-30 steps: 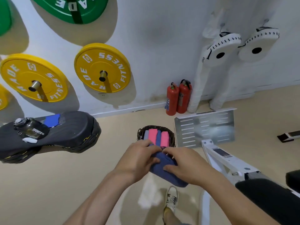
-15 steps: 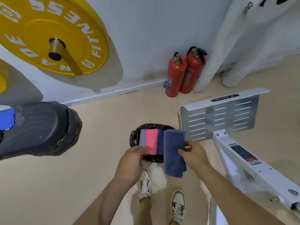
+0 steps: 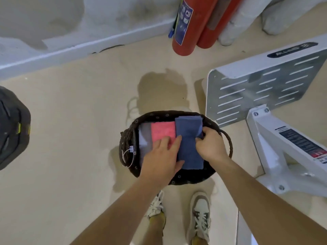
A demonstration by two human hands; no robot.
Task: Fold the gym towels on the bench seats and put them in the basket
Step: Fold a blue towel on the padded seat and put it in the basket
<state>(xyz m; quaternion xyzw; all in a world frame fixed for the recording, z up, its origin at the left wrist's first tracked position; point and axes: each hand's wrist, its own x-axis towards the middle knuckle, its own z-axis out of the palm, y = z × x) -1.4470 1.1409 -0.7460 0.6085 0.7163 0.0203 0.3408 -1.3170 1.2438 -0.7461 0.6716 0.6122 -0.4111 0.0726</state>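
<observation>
1. since half a second ago the blue towel [image 3: 190,144] has gone from hanging over the basket [image 3: 192,179] rim to lying inside it, beside the pink towel [image 3: 162,132] and a grey one [image 3: 144,137].
2. right hand [image 3: 211,145] is curled, pinching the blue towel's edge; left hand [image 3: 161,156] lies flat, fingers apart, pressing the pink towel aside.
3. this towel looks nearly placed; letting go remains.
4. bench seats are cut off, so remaining towels can't be judged. towels under the hands are hidden.
</observation>
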